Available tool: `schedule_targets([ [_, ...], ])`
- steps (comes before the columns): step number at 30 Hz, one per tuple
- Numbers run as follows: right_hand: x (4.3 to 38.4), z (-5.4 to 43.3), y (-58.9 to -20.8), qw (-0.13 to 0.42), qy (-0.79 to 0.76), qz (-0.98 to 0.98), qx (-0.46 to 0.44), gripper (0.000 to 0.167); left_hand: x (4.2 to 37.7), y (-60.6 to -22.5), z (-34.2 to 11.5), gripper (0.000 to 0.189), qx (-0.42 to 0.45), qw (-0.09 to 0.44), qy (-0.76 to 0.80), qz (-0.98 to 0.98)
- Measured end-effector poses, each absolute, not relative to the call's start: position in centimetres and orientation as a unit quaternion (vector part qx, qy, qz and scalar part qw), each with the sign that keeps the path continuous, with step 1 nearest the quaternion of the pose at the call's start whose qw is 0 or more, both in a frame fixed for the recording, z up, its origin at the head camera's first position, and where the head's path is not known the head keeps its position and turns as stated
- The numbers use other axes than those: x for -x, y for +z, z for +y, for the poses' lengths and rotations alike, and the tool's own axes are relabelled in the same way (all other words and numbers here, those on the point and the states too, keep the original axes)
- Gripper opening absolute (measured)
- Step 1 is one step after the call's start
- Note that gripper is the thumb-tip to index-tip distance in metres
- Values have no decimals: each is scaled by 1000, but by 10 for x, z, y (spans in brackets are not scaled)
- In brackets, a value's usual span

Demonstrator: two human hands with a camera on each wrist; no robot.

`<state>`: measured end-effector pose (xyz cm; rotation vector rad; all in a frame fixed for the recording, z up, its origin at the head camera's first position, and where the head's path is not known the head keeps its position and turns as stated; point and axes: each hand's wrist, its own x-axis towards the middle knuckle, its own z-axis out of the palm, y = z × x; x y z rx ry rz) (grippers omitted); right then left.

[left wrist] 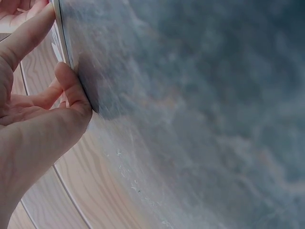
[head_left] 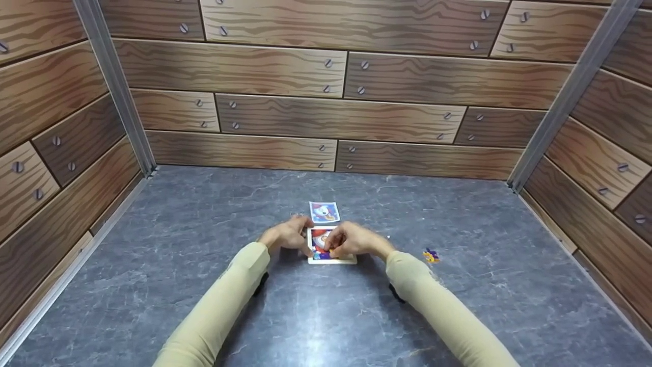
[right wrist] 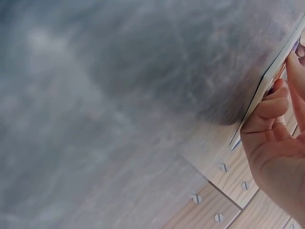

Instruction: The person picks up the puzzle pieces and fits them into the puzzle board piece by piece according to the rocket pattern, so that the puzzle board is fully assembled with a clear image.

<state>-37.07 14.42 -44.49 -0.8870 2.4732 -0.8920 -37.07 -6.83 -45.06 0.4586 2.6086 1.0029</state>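
A small picture puzzle in a white-rimmed tray (head_left: 332,262) lies flat on the table, with red, white, blue and purple showing inside. My left hand (head_left: 291,233) holds the tray's left side, its fingers at the far corner and its thumb low on the left edge. In the left wrist view, the left hand (left wrist: 43,95) has a bent finger against the tray's edge. Over the right part of the tray, my right hand (head_left: 352,239) pinches a small puzzle piece down at the picture, mostly hidden by the fingertips. In the right wrist view, the right hand's curled fingers (right wrist: 272,107) rest along the rim.
Just beyond the tray lies a square picture card (head_left: 324,212) with a similar design. Several loose orange and purple pieces (head_left: 431,255) sit in a little heap to the right. Wood-patterned walls (head_left: 336,117) enclose the grey marbled table (head_left: 204,214) at the back and sides.
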Motion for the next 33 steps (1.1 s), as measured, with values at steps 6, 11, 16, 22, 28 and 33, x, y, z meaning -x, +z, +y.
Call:
schedule_targets([
  [6,370,150,-444,190,-360,865,293,13,370,-451,-67,65,-159,160,344,911],
  [11,370,159,-443,198,-399,852,276,16,371,-450,-67,62,-161,158,337,914],
  [16,371,166,-443,207,-402,853,261,17,371,-450,-67,64,-162,160,338,913],
  [22,370,173,-442,202,-408,853,256,15,372,-451,-66,63,-155,162,334,916],
  [28,368,181,-439,194,-408,855,255,16,373,-451,-66,63,-137,171,345,913],
  [33,368,190,-436,194,-399,859,256,15,373,-451,-66,64,-125,176,348,912],
])
